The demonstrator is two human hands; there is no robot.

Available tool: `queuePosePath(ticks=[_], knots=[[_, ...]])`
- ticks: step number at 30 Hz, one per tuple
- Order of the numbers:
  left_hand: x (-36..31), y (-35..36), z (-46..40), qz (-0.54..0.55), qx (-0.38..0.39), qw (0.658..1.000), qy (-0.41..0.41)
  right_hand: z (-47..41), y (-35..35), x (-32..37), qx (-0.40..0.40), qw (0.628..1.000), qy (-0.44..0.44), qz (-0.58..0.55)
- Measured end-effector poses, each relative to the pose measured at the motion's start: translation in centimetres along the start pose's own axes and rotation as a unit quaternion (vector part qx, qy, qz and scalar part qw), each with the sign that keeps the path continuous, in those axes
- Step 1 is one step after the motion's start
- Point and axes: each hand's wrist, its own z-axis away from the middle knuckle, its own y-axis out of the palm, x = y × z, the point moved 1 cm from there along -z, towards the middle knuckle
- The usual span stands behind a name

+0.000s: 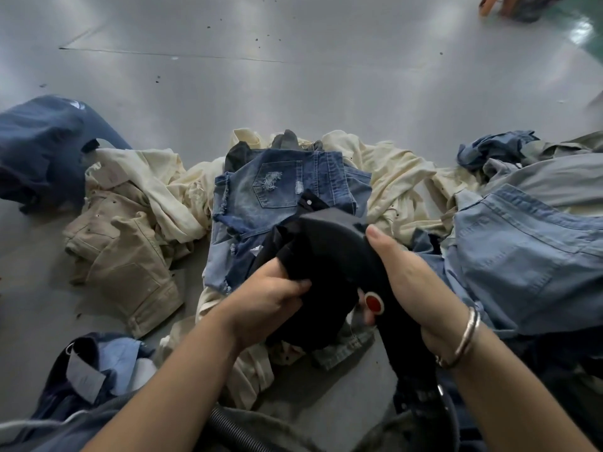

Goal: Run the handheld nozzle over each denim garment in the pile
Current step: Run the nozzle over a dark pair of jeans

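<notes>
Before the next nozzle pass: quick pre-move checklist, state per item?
1. Right hand gripping the nozzle: ok.
2. Left hand holding the black garment: ok.
3. Nozzle mouth against the fabric: cannot tell, cloth covers it.
4. Black garment spread flat: not ok, bunched.
5. Hose free of the clothes: cannot tell, it leaves the frame.
6. Next piece within reach, ripped blue jeans just behind: ok.

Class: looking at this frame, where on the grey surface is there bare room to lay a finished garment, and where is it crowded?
Bare: the broad grey surface beyond the cream garments, and a strip left of the tan jacket. Crowded: the centre around the distressed jeans and the right side under the light blue denim.
</notes>
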Motion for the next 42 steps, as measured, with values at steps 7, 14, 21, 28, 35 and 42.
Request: queuePosePath(ticks=[7,14,21,28,35,42], knots=[[-0.1,0.1,0.2,0.005,0.005,1.0,-0.008,-0.2,-1.4,1.0,-0.007,0.999,-0.011,-0.037],[-0.1,0.3,0.0,-0.064,-0.016,0.998,0.006,0.2,-0.6,0.5,0.011,0.999,-0.007,0.051],[-1.0,0.2,-0.3,-0.021,-0.027,0.998,0.046,0.9,-0.2,0.3,0.055,0.998,0.007,0.024],[-0.4,0.6,-0.3,0.0,-0.01,1.0,0.023,-0.1,-2.1,0.8,-0.037,0.998,-0.05,-0.032],[-0.8,0.5,-0.6,-0.052,-0.012,0.999,0.003,1.4,-0.8,-0.9,0.057,0.997,0.026,0.033],[-2.4,0.1,-0.1,0.037,0.009,0.999,0.038,-2.1,-1.8,0.8,-0.107,0.988,-0.063,-0.096]])
